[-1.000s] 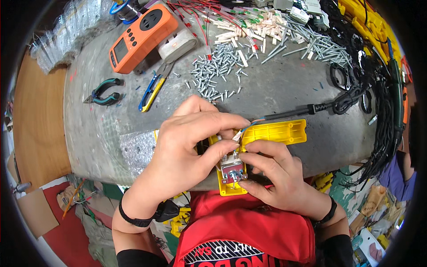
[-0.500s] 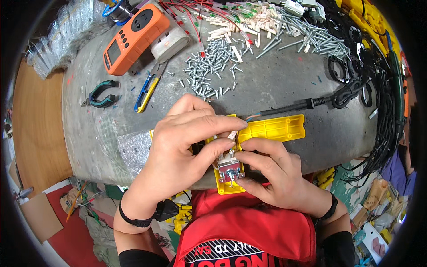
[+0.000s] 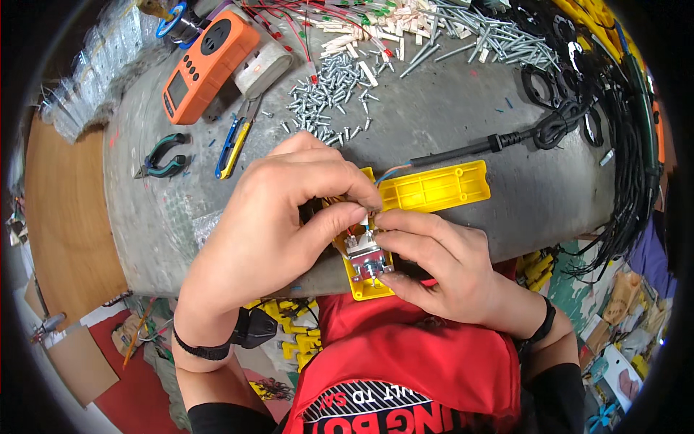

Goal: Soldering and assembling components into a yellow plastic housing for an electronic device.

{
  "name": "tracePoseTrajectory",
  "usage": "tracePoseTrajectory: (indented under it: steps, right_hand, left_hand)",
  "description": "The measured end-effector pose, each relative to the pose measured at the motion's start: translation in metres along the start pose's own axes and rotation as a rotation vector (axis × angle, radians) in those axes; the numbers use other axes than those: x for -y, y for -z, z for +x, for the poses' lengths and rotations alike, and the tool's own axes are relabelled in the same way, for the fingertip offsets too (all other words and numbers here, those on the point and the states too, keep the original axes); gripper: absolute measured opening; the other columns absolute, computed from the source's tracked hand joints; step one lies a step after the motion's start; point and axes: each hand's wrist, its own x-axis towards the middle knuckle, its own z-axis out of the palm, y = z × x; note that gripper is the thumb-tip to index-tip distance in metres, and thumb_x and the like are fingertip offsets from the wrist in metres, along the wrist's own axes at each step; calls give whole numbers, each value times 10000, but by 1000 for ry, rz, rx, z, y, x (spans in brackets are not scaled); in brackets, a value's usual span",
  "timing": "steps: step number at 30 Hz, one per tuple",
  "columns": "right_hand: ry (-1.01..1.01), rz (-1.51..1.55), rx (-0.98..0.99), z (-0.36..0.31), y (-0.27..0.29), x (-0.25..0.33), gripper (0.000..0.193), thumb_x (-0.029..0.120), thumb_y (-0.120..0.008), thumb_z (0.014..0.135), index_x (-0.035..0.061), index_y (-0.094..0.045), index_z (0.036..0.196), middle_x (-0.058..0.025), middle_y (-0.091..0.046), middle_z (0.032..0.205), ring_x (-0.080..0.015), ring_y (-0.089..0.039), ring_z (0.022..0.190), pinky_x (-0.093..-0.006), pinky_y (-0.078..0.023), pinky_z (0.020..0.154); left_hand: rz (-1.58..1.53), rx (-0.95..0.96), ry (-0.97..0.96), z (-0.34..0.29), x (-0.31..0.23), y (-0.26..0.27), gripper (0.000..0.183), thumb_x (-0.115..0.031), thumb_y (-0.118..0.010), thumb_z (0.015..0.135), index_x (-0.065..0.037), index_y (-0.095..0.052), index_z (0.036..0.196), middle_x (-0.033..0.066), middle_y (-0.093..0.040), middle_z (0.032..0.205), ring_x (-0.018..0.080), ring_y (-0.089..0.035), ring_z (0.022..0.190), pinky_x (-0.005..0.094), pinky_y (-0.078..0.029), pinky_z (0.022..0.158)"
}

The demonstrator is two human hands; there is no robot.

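My left hand (image 3: 278, 199) pinches a small white piece (image 3: 365, 219) between thumb and index finger, above the yellow plastic housing half (image 3: 370, 292). Thin wires run beside that piece. A silver metal switch-like part (image 3: 366, 259) with a threaded post sits in the housing, near the red cloth at my front. My right hand (image 3: 452, 264) grips the housing from the right, its thumb beside the metal part and its index finger close to my left fingertips. A second yellow housing half (image 3: 437, 189) lies behind, next to a black cable (image 3: 455, 153) with blue and brown wires. The fingers hide part of the wiring.
Loose screws (image 3: 325, 98) lie in a pile ahead, with long bolts (image 3: 506, 47) and white pieces (image 3: 383, 29) farther back. Left stand an orange meter (image 3: 210, 65), wire cutters (image 3: 166, 155) and a blue-yellow tool (image 3: 233, 148). Black cables (image 3: 614, 195) hang over the right edge.
The view has shifted slightly, so the table things sit a little farther left and up. Both hands remain at the housing, the left fingertips now closer to the wires at the metal part.
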Motion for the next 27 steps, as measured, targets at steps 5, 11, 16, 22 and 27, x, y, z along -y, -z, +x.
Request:
tracePoseTrajectory:
  steps: [5,11,16,22,27]
  right_hand:
    - [-3,24,-23,0,-2,1,383,162,-759,783,59,-627,1127,-91,-627,1191,-250,-681,923,-339,-567,747]
    - [-11,45,-25,-1,-4,1,372,143,-762,781,64,-604,1109,-91,-624,1162,-260,-679,870,-349,-559,719]
    - [-33,114,-25,0,-5,2,366,120,-765,774,65,-557,1071,-112,-609,1121,-286,-678,861,-367,-556,704]
    - [-75,179,-7,3,-6,2,391,103,-766,765,64,-525,1071,-127,-577,1104,-318,-676,829,-395,-550,685]
    - [-67,195,6,0,-6,1,430,88,-775,745,69,-500,1076,-127,-555,1087,-332,-659,775,-411,-534,647]
  left_hand:
    - [42,51,57,0,-7,0,140,18,-741,715,-26,-717,846,59,-675,828,220,-580,864,334,-464,810]
    - [33,12,141,-5,-11,-5,173,54,-735,682,-20,-713,837,60,-652,809,213,-577,854,315,-466,790]
    - [149,-26,78,-5,-18,-10,185,64,-721,659,-17,-705,824,69,-642,791,231,-573,857,326,-461,787]
    - [205,-132,49,-7,-21,-18,180,61,-711,645,-21,-694,804,66,-639,776,243,-565,851,344,-456,778]
    - [122,-76,15,-4,-14,-14,174,43,-728,637,-26,-695,793,62,-647,772,241,-559,811,349,-455,753]
